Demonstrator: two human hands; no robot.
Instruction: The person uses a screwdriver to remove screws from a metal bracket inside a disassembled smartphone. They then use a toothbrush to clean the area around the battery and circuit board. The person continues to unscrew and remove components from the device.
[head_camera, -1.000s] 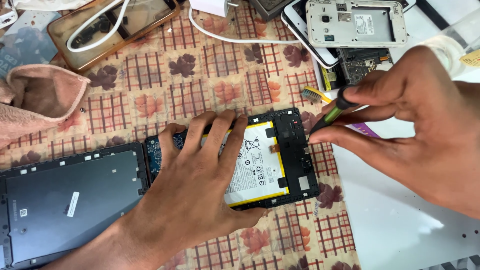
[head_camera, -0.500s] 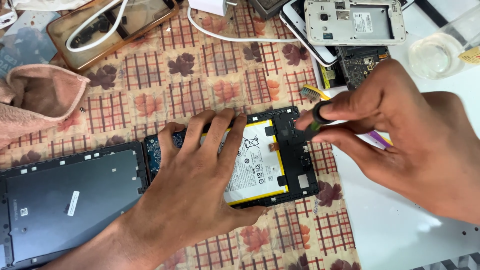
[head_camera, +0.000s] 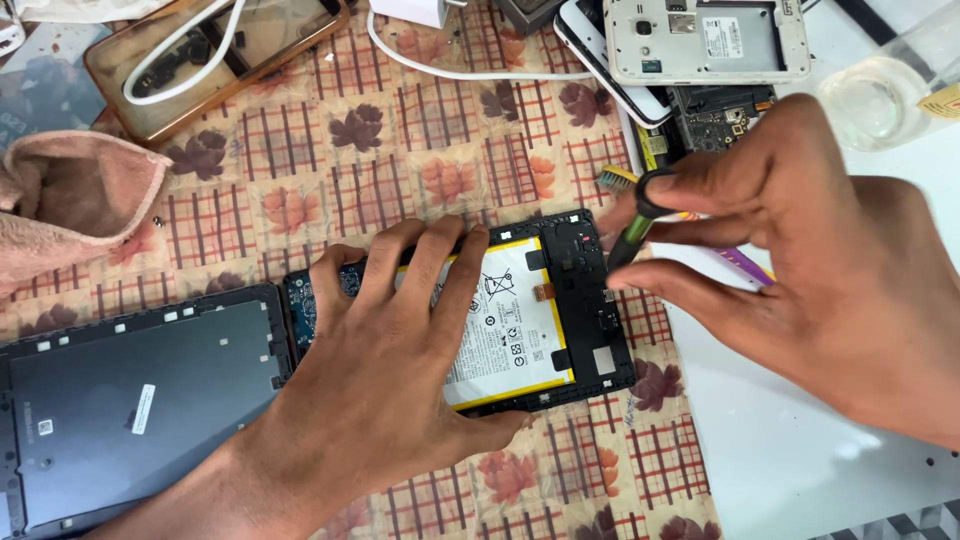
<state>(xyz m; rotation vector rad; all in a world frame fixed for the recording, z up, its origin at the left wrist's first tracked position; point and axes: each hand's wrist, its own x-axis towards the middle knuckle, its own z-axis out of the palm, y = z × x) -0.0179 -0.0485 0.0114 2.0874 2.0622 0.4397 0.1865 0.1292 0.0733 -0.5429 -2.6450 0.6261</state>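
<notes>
While the left hand (head_camera: 390, 390) lies flat with fingers spread across the opened tablet (head_camera: 520, 320) on the patterned cloth (head_camera: 420, 160), the right hand (head_camera: 800, 260) pinches a green-handled screwdriver (head_camera: 630, 225). Its tip stands over the tablet's right frame edge.

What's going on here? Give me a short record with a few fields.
Left hand: pressed flat on opened tablet
Right hand: pinches screwdriver upright at the tablet's right edge
Battery: white with yellow rim, exposed
Back cover: dark, lying left of the tablet
Surface: leaf-patterned cloth
</notes>
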